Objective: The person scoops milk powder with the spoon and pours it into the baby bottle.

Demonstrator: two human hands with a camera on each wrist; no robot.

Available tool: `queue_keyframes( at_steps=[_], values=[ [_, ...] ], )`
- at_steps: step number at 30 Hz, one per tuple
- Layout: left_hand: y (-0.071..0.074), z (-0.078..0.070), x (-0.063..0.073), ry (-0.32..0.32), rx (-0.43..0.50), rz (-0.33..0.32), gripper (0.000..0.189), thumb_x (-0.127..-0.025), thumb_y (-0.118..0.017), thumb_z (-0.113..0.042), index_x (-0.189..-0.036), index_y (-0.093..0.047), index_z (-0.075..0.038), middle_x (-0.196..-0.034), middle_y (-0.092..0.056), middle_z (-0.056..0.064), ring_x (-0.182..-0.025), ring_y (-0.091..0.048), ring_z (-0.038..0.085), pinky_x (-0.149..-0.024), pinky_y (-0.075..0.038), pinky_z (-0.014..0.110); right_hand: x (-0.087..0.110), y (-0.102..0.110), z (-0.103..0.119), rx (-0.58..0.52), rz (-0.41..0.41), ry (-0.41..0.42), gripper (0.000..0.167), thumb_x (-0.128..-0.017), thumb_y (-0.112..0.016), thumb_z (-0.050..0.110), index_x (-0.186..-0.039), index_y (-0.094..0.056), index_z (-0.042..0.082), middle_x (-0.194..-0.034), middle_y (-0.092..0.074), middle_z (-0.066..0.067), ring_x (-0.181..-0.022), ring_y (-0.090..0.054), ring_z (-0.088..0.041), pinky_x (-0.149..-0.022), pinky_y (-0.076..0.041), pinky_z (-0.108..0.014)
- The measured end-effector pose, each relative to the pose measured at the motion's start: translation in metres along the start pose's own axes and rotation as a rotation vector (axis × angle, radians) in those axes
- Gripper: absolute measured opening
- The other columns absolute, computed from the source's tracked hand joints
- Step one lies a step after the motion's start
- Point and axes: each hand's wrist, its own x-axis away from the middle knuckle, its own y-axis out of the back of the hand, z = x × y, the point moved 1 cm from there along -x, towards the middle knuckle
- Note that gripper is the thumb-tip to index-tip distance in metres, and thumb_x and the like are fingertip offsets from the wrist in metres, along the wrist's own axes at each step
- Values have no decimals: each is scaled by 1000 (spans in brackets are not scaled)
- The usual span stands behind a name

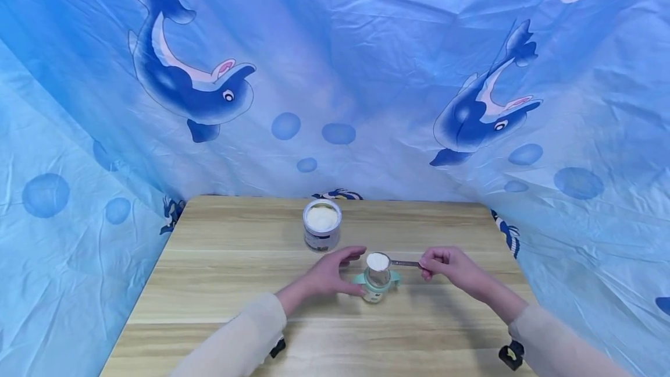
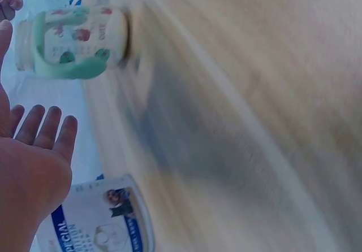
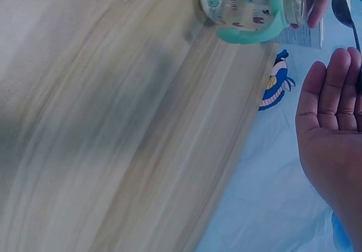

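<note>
A heaped spoon (image 1: 406, 263) of white powder (image 1: 377, 261) is held level just over the mouth of a clear baby bottle (image 1: 374, 295) with mint-green handles. My right hand (image 1: 454, 267) pinches the spoon's handle end. The bottle (image 2: 85, 42) stands upright on the table, printed with small red and green pictures. Beside it on the left, my left hand (image 1: 330, 275) has thumb and fingers spread apart; its thumb is close to the bottle's handle, contact unclear. In the right wrist view only the underside of the spoon (image 3: 342, 8) shows.
An uncovered tin (image 1: 321, 241) of white powder stands behind the left hand, near the table's back edge. The wooden table (image 1: 225, 284) meets a blue dolphin-printed cloth (image 1: 366, 74) at the back and sides. Dark wrist cameras sit under both sleeves.
</note>
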Motion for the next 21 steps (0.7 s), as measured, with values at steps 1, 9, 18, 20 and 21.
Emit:
queue_keyframes(
  at_steps=[1, 9, 18, 20, 21],
  values=[
    [-2, 1, 0, 3, 0, -5, 100, -76, -98, -31, -160, -47, -13, -161, -53, 2, -144, -53, 25, -122, -43, 37, 1, 0, -1, 0, -3, -4, 26, -109, -63, 22, -102, -72, -1, -94, -73, -16, -90, -70, -21, -86, -56, -28],
    [-18, 9, -2, 24, -21, -19, 100, -75, -99, -36, -160, -49, -18, -160, -54, -3, -143, -54, 18, -122, -42, 36, 5, -4, -14, -10, -8, -19, 26, -110, -63, 24, -102, -73, 1, -92, -73, -13, -90, -70, -21, -86, -56, -28],
    [-28, 11, -5, 25, 5, -49, 91, -76, -99, -30, -155, -55, -14, -153, -61, 2, -140, -58, 22, -121, -44, 36, 4, -4, -15, 30, -18, -27, 26, -110, -63, 26, -100, -73, 4, -90, -74, -9, -88, -69, -21, -82, -55, -28],
    [-28, 11, -5, 36, 3, -54, 89, -77, -99, -33, -153, -57, -16, -151, -63, -1, -139, -59, 19, -121, -44, 36, 4, -3, -13, 41, -20, -28, 25, -109, -64, 26, -100, -73, 5, -90, -74, -10, -87, -69, -21, -81, -55, -28],
    [-29, 12, -5, 41, 3, -57, 88, -77, -98, -34, -153, -57, -18, -151, -63, -2, -138, -59, 17, -120, -44, 36, 4, -3, -12, 47, -20, -22, 25, -109, -64, 26, -100, -73, 4, -90, -74, -11, -87, -69, -20, -80, -56, -28]
  ],
)
